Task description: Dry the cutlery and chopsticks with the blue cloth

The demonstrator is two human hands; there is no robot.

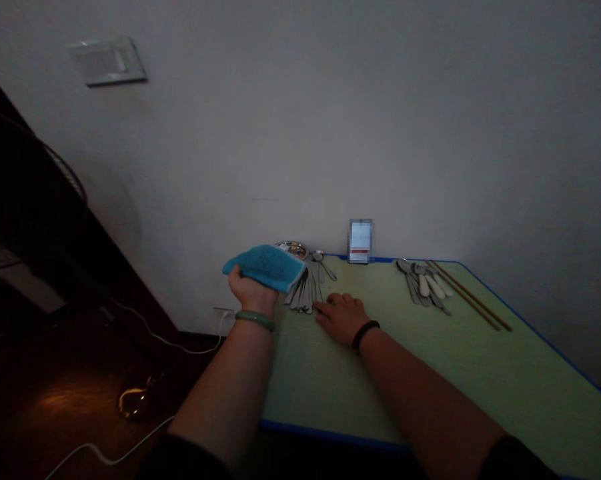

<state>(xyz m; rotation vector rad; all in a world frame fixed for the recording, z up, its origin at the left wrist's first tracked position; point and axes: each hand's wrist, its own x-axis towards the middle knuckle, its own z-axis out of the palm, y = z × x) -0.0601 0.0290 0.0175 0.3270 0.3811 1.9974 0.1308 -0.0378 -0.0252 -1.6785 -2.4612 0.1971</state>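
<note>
Facing a broad white plaster wall (300, 113), we look down over a pale green tabletop (485, 380) with smooth, matte paint and a thin blue edging (330, 433). To the left lies a dark, glossy floor (55, 413), where a white cable (165, 343) curves toward a small wall socket (223, 311). High on the wall sits a translucent rectangular plate (107, 61). An upright card (361, 241), blurred beyond reading, stands at the table's back edge against the wall.

Our left hand (253, 290) is raised just off the table, its fingers curled around a thick, fuzzy blue cloth (266, 267) that is folded into a soft slab. Our right hand (341, 319) lies palm down on the tabletop, fingers loosely extended, with the fingertips touching a fanned bundle of steel flatware (303, 290). Behind that bundle sit a shallow round steel dish (293, 249) and a steel spoon (324, 263), near the wall.

Farther right, a second heap of flatware with pale, rounded handles (423, 283) lies beside two slender wooden chopsticks (470, 297). In this dim light, those pieces look like spoons and forks, though we may be misreading some. A smooth green bangle (255, 320) circles our left wrist, and a narrow black band (365, 333) circles our right.
</note>
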